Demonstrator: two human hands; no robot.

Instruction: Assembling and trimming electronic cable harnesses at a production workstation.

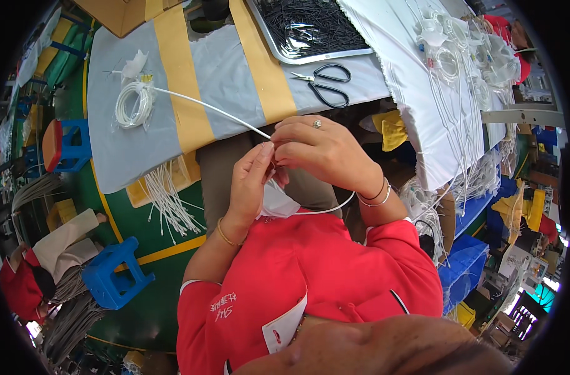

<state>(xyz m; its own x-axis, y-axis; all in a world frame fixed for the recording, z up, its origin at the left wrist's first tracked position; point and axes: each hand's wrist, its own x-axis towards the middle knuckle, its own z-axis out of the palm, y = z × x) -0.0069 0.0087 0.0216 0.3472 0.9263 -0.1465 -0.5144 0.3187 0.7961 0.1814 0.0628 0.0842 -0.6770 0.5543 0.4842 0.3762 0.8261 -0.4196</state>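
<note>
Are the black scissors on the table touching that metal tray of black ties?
Apart. The head view shows the black scissors lying on the grey cloth below the metal tray, with a strip of cloth visible between them.

There is one view, from a camera on the person's head. It looks straight down, very close to the red shirt (310, 269), with the table (228, 75) farther out.

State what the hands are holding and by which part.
Both hands, left hand and right hand, pinch a thin white cable partway along its loose run, away from its coil.
</note>
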